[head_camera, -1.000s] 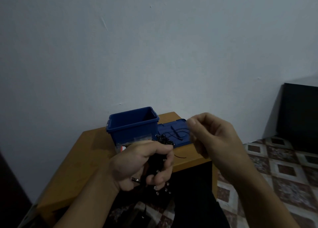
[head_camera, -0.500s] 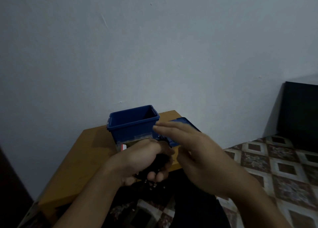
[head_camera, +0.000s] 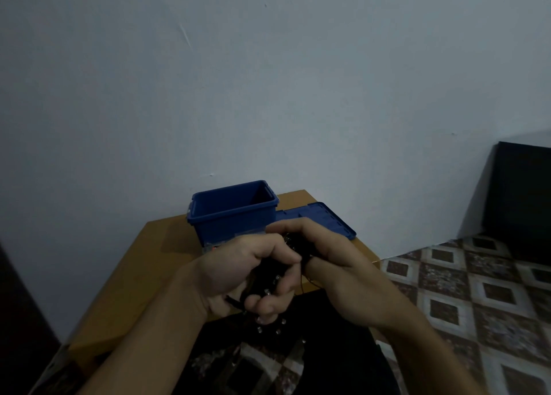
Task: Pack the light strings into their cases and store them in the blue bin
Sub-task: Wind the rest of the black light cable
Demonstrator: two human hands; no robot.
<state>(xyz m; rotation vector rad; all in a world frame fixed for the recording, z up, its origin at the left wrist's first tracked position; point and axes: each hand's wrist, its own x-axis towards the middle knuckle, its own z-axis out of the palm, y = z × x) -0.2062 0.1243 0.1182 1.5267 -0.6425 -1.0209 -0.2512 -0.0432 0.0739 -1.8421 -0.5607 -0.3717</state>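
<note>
A bundle of black light string [head_camera: 268, 278] with small clear bulbs is gripped in my left hand [head_camera: 247, 272], over the near edge of the wooden table [head_camera: 143, 263]. Bulbs hang below the fist. My right hand [head_camera: 322, 245] curls over the top of the bundle and touches the left hand. The open blue bin [head_camera: 235, 209] stands on the table behind my hands. Its blue lid [head_camera: 328, 215] lies flat to the right of it. A clear case [head_camera: 210, 245] with a red mark peeks out in front of the bin, mostly hidden by my left hand.
A plain wall rises right behind the table. A patterned tile floor [head_camera: 477, 290] lies to the right, with a dark cabinet [head_camera: 521, 200] in the far right corner. Dark cloth [head_camera: 328, 350] lies below my hands. The room is dim.
My right hand came down from a raised position at the right and closed over the top of the bundle. My left hand kept its grip on the bundle.
</note>
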